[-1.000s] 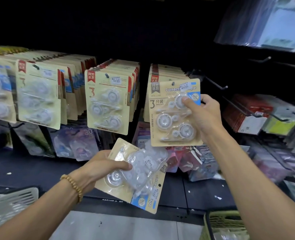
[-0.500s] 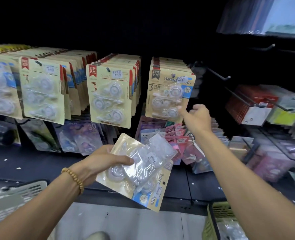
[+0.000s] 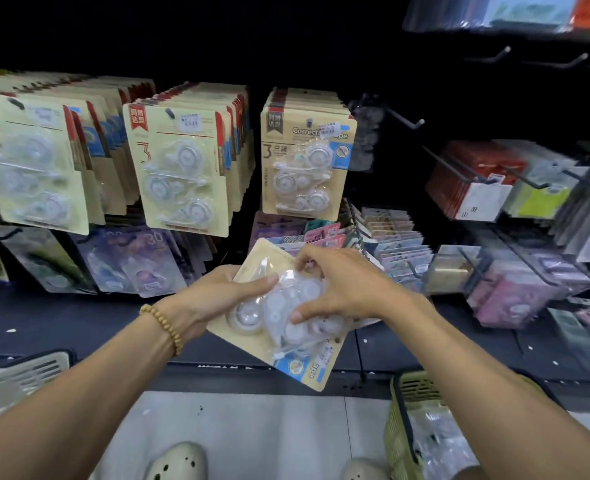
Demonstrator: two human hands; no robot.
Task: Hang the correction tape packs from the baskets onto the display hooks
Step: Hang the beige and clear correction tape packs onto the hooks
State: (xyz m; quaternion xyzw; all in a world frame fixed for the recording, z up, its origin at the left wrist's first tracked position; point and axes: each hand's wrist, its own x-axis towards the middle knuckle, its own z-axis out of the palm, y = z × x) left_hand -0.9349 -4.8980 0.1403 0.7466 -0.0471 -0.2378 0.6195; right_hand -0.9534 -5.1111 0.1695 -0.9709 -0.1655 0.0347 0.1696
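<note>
A small stack of cream-backed correction tape packs (image 3: 297,355) is in front of me at waist height, tilted with the blue label corner down. My left hand (image 3: 217,299) grips the stack from the left, thumb on the clear blisters. My right hand (image 3: 342,285) has its fingers and thumb curled over the top pack's blister. Straight ahead a full hook carries hung correction tape packs (image 3: 307,161), the front one freshly hung. Two more full rows of packs (image 3: 182,171) hang to the left.
A green basket (image 3: 404,427) with more clear packs stands at the lower right by my feet; a grey basket (image 3: 19,372) sits at the lower left. Bare black hooks (image 3: 407,121) stick out right of the packs. Other stationery hangs below and to the right.
My right hand let go of the pack it hung on the hook, dropped down and now grips the top pack of the stack in my left hand, which moved slightly right.
</note>
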